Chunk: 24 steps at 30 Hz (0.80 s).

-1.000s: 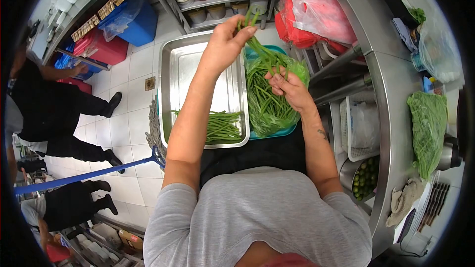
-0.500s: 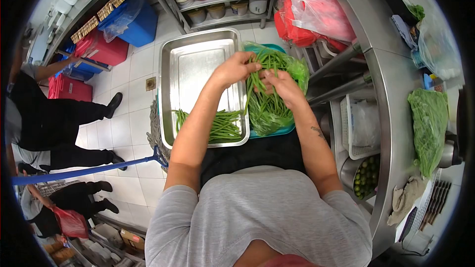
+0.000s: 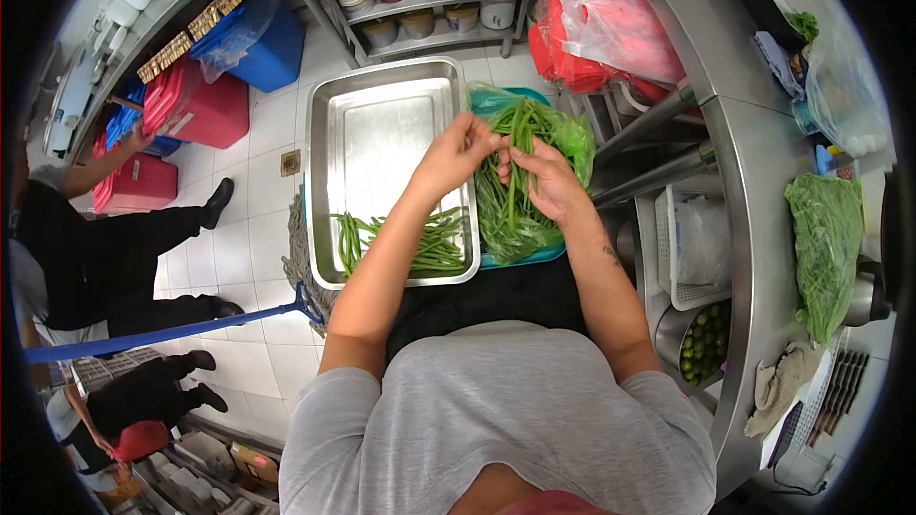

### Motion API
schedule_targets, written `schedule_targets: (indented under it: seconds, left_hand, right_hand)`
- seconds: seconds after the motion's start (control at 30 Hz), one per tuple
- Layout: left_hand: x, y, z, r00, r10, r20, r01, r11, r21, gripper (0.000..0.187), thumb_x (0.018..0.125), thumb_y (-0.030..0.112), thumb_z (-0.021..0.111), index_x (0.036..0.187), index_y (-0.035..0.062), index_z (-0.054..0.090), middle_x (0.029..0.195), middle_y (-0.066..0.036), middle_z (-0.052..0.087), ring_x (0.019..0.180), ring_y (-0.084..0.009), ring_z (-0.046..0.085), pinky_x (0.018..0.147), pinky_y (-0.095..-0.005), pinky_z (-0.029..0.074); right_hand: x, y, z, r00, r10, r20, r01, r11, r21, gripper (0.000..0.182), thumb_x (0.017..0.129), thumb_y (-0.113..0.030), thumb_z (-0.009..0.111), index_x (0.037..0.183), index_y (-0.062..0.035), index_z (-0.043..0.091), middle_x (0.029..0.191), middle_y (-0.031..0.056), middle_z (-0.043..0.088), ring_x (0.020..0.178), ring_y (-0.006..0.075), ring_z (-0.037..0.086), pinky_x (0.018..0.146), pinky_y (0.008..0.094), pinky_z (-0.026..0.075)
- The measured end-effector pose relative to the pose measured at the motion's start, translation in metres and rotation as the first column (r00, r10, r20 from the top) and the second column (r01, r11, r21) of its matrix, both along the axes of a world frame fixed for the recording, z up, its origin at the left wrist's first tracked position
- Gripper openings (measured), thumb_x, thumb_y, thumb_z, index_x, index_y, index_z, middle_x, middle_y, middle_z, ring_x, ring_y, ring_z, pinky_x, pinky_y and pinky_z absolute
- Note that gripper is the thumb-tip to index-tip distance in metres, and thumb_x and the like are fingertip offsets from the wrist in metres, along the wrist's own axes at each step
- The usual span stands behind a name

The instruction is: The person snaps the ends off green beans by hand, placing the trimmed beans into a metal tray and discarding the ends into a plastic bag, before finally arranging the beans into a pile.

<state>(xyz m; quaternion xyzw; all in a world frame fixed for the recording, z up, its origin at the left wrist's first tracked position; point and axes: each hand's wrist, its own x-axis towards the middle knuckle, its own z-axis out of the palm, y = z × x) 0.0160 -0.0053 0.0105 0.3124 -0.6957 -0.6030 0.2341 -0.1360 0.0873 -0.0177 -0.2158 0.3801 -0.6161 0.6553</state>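
Note:
My right hand (image 3: 553,181) is closed round a bunch of long green beans (image 3: 521,157), held upright above a clear plastic bag (image 3: 580,141). Against the left side of that bunch, my left hand (image 3: 456,157) is pinched at a green bean; its fingertips partly hide the contact. More beans lie in the bag, which sits in a teal tub (image 3: 489,100). On the left stands a deep steel tray (image 3: 382,124) with a pile of green beans (image 3: 441,243) at its near end, partly behind my left forearm.
At right runs a steel counter (image 3: 754,162) bearing a bag of leafy greens (image 3: 825,248). Beneath it are a white basket (image 3: 695,243) and a container of small green fruit (image 3: 706,339). A blue pole (image 3: 172,332) crosses the left floor, where co-workers stand. A shelf (image 3: 429,5) holds tubs.
My left hand has moved slightly down and no longer wraps over the top of the bunch. The bunch now stands more upright in my right hand. Co-workers at left have shifted.

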Motion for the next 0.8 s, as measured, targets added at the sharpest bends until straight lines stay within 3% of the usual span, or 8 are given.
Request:
schedule_targets:
  seconds: [0.07, 0.1, 0.2, 0.23, 0.33, 0.5, 0.6, 0.8]
  left_hand:
    - [0.013, 0.009, -0.027, 0.992, -0.046, 0.114, 0.052, 0.998, -0.045, 0.019, 0.090, 0.019, 0.061, 0.099, 0.0045, 0.053, 0.075, 0.002, 0.051, 0.065, -0.0062, 0.048, 0.056, -0.0225, 0.041]
    - [0.014, 0.018, -0.026, 0.999, -0.042, 0.027, 0.041, 0.999, 0.027, 0.022, 0.089, 0.016, 0.062, 0.106, 0.0045, 0.053, 0.082, 0.001, 0.052, 0.065, -0.0064, 0.047, 0.058, -0.0218, 0.041]
    - [0.006, 0.025, -0.011, 0.976, 0.210, -0.052, -0.217, 0.948, -0.232, 0.033, 0.088, 0.012, 0.063, 0.118, 0.0034, 0.052, 0.094, -0.003, 0.053, 0.068, -0.0066, 0.048, 0.060, -0.0213, 0.041]
    - [0.004, 0.022, 0.005, 0.976, 0.212, -0.058, -0.219, 0.915, -0.338, 0.044, 0.088, 0.011, 0.062, 0.129, 0.0050, 0.047, 0.102, -0.007, 0.053, 0.071, -0.0104, 0.053, 0.062, -0.0238, 0.044]
    - [-0.009, 0.014, 0.029, 0.979, 0.170, -0.111, -0.203, 0.855, -0.477, 0.042, 0.089, 0.010, 0.060, 0.129, 0.0064, 0.048, 0.101, -0.011, 0.054, 0.073, -0.0159, 0.056, 0.064, -0.0270, 0.046]
    - [-0.020, 0.010, 0.017, 0.996, 0.074, 0.059, -0.059, 0.975, -0.216, 0.017, 0.089, 0.001, 0.050, 0.106, -0.0025, 0.050, 0.087, -0.011, 0.057, 0.067, -0.0186, 0.064, 0.061, -0.0315, 0.050]
    - [-0.020, 0.012, -0.004, 0.972, 0.109, -0.208, -0.104, 0.994, 0.035, 0.020, 0.088, -0.001, 0.052, 0.108, -0.0011, 0.050, 0.086, -0.007, 0.056, 0.066, -0.0138, 0.059, 0.061, -0.0281, 0.048]
    - [-0.010, 0.007, -0.015, 0.992, 0.012, -0.125, -0.017, 0.999, -0.044, 0.029, 0.081, 0.000, 0.062, 0.108, 0.0015, 0.050, 0.084, -0.004, 0.055, 0.068, -0.0094, 0.053, 0.063, -0.0239, 0.046]
  right_hand:
    - [-0.002, 0.002, 0.000, 1.000, -0.010, -0.019, 0.010, 1.000, 0.000, 0.020, 0.092, -0.009, 0.053, 0.111, -0.0017, 0.053, 0.084, 0.0053, 0.057, 0.076, 0.0150, 0.056, 0.070, 0.0293, 0.047]
    - [-0.001, 0.002, 0.000, 1.000, -0.013, -0.027, 0.013, 1.000, 0.001, 0.021, 0.092, -0.008, 0.053, 0.112, -0.0015, 0.053, 0.084, 0.0052, 0.057, 0.076, 0.0148, 0.056, 0.069, 0.0290, 0.047]
    - [0.003, 0.005, -0.002, 0.990, -0.029, -0.139, 0.026, 0.999, -0.025, 0.020, 0.092, -0.007, 0.052, 0.112, -0.0010, 0.052, 0.083, 0.0047, 0.056, 0.074, 0.0144, 0.055, 0.068, 0.0287, 0.046]
    - [0.004, 0.007, -0.004, 0.982, -0.023, -0.185, 0.020, 1.000, -0.023, 0.020, 0.092, -0.007, 0.052, 0.112, -0.0011, 0.052, 0.083, 0.0045, 0.056, 0.073, 0.0141, 0.055, 0.067, 0.0286, 0.046]
    - [0.008, 0.006, -0.003, 0.957, -0.007, -0.289, -0.002, 1.000, -0.031, 0.020, 0.093, -0.007, 0.051, 0.112, -0.0016, 0.051, 0.082, 0.0039, 0.055, 0.070, 0.0132, 0.054, 0.065, 0.0280, 0.046]
    - [0.011, 0.006, -0.007, 0.965, 0.017, -0.263, -0.041, 0.996, -0.085, 0.020, 0.094, -0.008, 0.049, 0.113, -0.0031, 0.050, 0.084, 0.0032, 0.055, 0.070, 0.0118, 0.053, 0.063, 0.0265, 0.044]
    - [0.003, 0.010, -0.007, 0.998, 0.036, -0.045, -0.037, 0.999, -0.018, 0.021, 0.094, -0.007, 0.048, 0.115, -0.0038, 0.050, 0.086, 0.0026, 0.055, 0.072, 0.0116, 0.052, 0.063, 0.0260, 0.044]
    - [0.002, 0.010, 0.000, 0.990, 0.012, -0.143, -0.028, 0.994, -0.105, 0.051, 0.091, -0.003, 0.047, 0.140, -0.0029, 0.033, 0.096, 0.0044, 0.054, 0.075, 0.0120, 0.052, 0.064, 0.0252, 0.043]
